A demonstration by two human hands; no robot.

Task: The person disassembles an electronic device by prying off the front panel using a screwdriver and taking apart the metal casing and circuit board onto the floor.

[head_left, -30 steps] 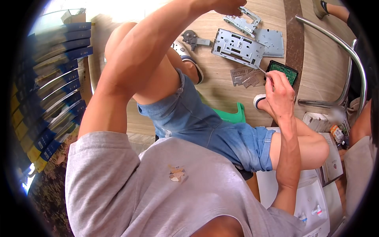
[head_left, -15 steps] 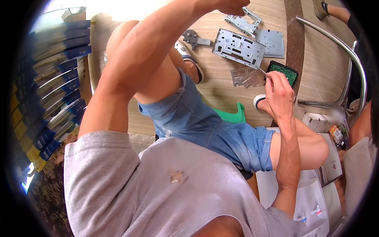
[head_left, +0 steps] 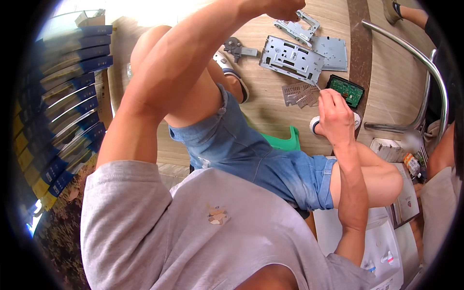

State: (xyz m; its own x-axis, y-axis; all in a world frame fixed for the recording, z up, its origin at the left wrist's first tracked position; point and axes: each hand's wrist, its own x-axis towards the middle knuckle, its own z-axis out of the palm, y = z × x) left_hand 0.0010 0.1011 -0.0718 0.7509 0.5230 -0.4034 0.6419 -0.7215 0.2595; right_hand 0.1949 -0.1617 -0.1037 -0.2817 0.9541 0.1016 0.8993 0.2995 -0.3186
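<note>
My left hand (head_left: 286, 8), partly cut off by the top edge, has curled fingers beside the silver bracket (head_left: 300, 33); what they grip is too hidden to make out. My right hand (head_left: 337, 115) pinches a thin metal tool (head_left: 318, 87), whose tip is by the lower right corner of the slotted metal housing (head_left: 292, 59). Behind that housing lies a flat metal plate (head_left: 333, 52). A green circuit board (head_left: 346, 91) in a black frame is just beyond my right fingers. Perforated metal pieces (head_left: 300, 94) rest on the floor to their left.
A grey motor-like part (head_left: 237, 49) lies near my left shoe. Between my legs is a green plastic piece (head_left: 285, 141). Chrome tubing (head_left: 425, 55) curves along the right, near another person's leg (head_left: 413, 14). Blue boxes (head_left: 72, 63) are stacked at left; a white tray (head_left: 382, 241) sits lower right.
My right hand has shifted slightly left with the tool, uncovering more of the circuit board and the shoe behind it. My left hand has barely moved.
</note>
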